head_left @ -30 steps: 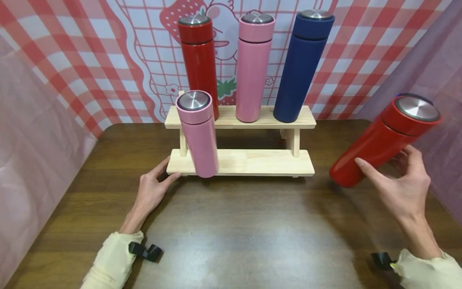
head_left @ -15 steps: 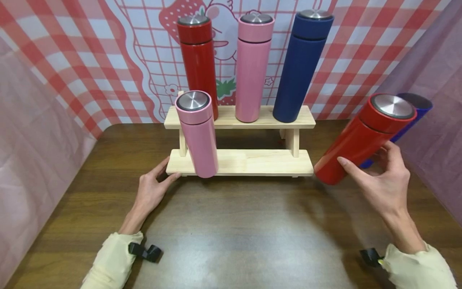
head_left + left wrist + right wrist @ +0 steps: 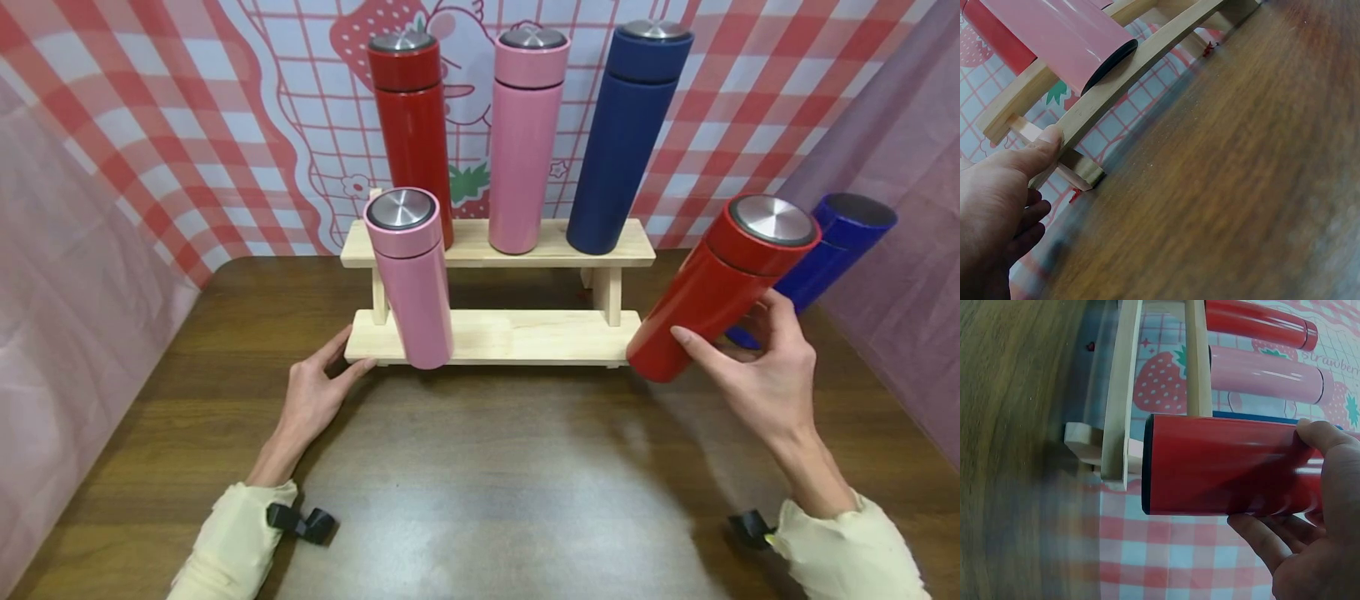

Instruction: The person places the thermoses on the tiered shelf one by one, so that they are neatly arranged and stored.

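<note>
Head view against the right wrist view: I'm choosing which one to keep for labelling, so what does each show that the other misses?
Only the head view shows the left hand touching the left end of the rack's lower shelf, the pink flask standing on that shelf, and a blue flask behind the right hand.

Only the right wrist view shows the held red flask's black base rim close beside the rack's right end.

Both show the right hand gripping that tilted red flask, and red, pink and blue flasks on the top shelf.
</note>
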Motion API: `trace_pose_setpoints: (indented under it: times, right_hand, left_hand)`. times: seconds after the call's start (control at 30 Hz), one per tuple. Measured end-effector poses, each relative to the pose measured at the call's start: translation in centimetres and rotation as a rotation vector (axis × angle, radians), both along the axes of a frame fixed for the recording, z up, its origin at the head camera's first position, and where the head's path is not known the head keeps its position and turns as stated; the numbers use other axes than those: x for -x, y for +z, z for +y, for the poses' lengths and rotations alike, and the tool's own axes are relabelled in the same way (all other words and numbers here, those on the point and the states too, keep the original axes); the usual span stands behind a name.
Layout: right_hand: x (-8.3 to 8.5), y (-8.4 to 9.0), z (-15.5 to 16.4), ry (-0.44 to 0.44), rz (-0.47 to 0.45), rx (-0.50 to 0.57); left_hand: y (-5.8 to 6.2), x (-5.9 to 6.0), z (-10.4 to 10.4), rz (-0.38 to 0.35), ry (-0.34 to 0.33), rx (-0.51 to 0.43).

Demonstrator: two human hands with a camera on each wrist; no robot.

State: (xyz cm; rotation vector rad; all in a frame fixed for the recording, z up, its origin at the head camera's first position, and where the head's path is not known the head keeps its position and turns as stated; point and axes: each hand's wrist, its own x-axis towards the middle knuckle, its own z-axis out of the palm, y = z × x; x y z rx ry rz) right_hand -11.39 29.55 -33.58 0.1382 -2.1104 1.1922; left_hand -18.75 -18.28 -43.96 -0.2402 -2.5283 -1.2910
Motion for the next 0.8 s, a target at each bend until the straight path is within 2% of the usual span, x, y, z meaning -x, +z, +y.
trace_pose_setpoints:
  times: [0.47, 0.8]
  right_hand:
    - [0.8, 0.0, -2.6, 0.082, -0.002, 0.004]
    - [1.5, 0.1, -4.1, 0.142, -0.010, 0.061]
  left_hand:
    - [0.1, 0.0, -0.1, -0.005, -0.013, -0.009]
    - [0.0, -0.1, -0.1, -0.011, -0.019, -0.009]
